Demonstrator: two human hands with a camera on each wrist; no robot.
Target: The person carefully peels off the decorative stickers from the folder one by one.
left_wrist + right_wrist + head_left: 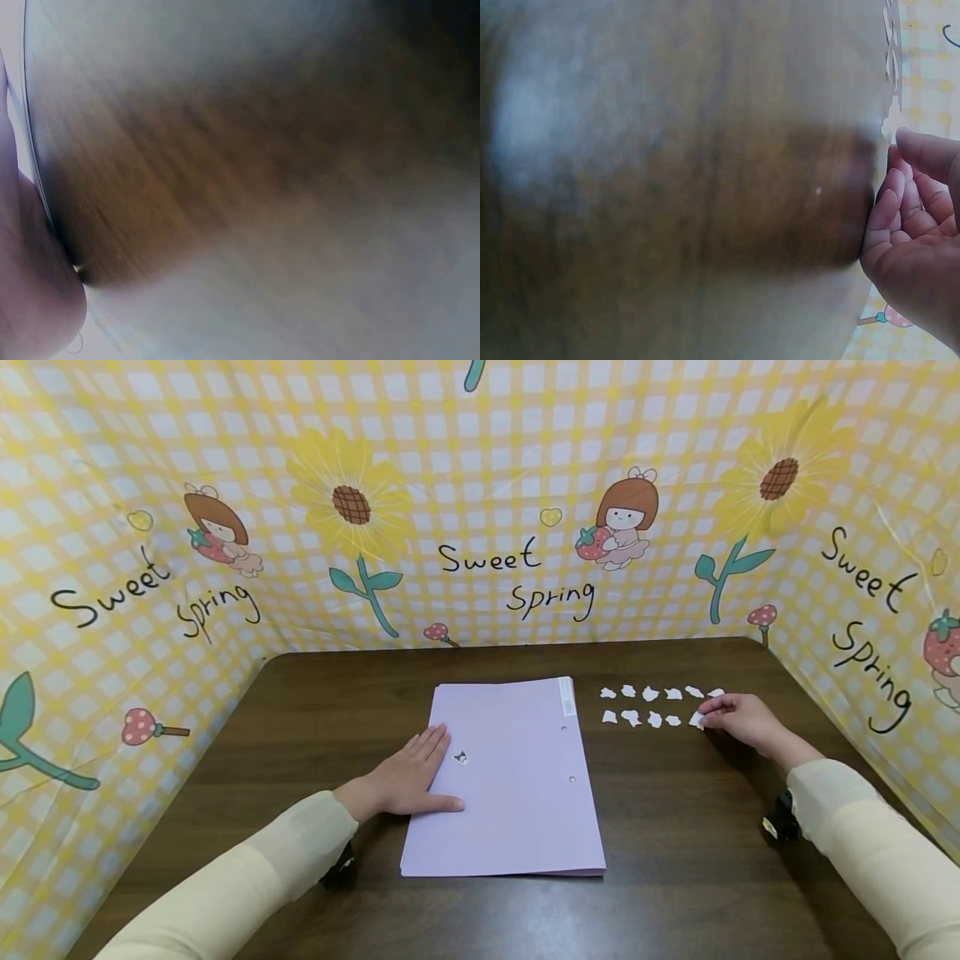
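Observation:
A lilac folder (pixel 510 810) lies closed on the table, with a small dark-and-white cartoon picture (pixel 461 757) on its cover. My left hand (pixel 408 777) rests flat on the folder's left edge, thumb spread out over the cover. To the folder's right, small irregular white cutouts (pixel 650 693) lie in two rows. At the right end of the nearer row, my right hand (pixel 738 718) pinches a white cutout (pixel 697 720) between thumb and fingertips. The right wrist view shows that cutout (pixel 891 120) at the fingertips, its other fingers curled. Only part of the left hand (pixel 37 277) appears in its wrist view.
The dark wooden table (pixel 315 693) reaches back to a yellow checked cloth (pixel 480 468) that hangs on three sides. A white label (pixel 566 697) and two metal rivets (pixel 564 728) sit along the folder's right side. Dark wrist cameras (pixel 782 818) hang under both sleeves.

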